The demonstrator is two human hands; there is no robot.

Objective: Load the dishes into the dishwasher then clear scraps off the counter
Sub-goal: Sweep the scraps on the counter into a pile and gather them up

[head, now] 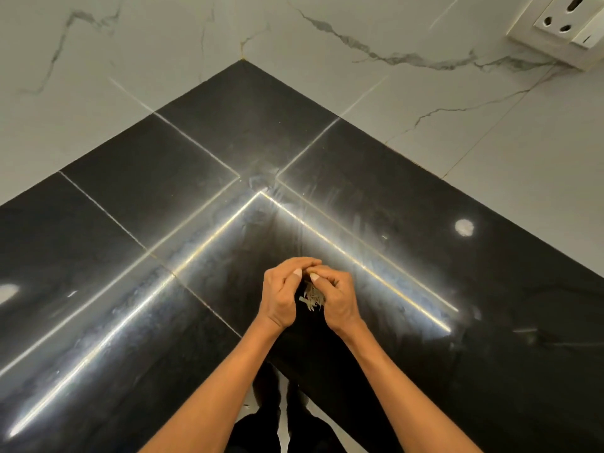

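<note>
Both hands meet over the black bench (196, 152), near its inner corner edge. The left hand (280, 297) and the right hand (338, 297) are cupped toward each other, fingertips touching at the top, and between them sits a small bunch of pale, thin scraps (313, 297). The fingers (295, 264) of the left hand curl inward over the bunch, and those of the right hand curl in from the other side, so the scraps are held between the two palms, just above the bench. Whether the bunch touches the bench cannot be told. Beyond the hands the bench runs back to a corner where two white marble-patterned walls (327, 76) meet. A white wall socket (565, 26) sits on the wall to the right of that corner, well apart from the hands.
</note>
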